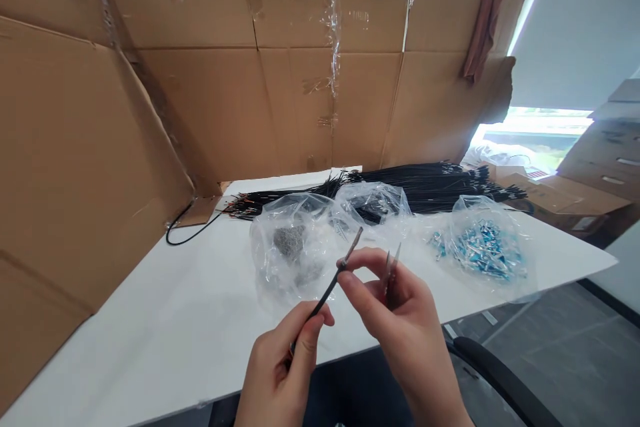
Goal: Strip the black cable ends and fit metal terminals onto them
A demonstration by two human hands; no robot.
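Observation:
My left hand [287, 363] pinches a thin black wire [327, 292] between thumb and forefinger, the wire slanting up to the right with a bare grey end [356, 240]. My right hand [387, 307] touches the upper part of that wire with its fingertips and also holds metal tweezers [393, 263], whose two points stick up. Both hands hover over the near edge of the white table [165, 320].
Behind the hands lie clear plastic bags: one with small grey parts [290, 240], one with blue parts [483, 250], one over wires [373, 203]. A long bundle of black wires [430, 187] lies at the back. Cardboard walls [70, 167] enclose left and rear. A chair arm [500, 380] is at right.

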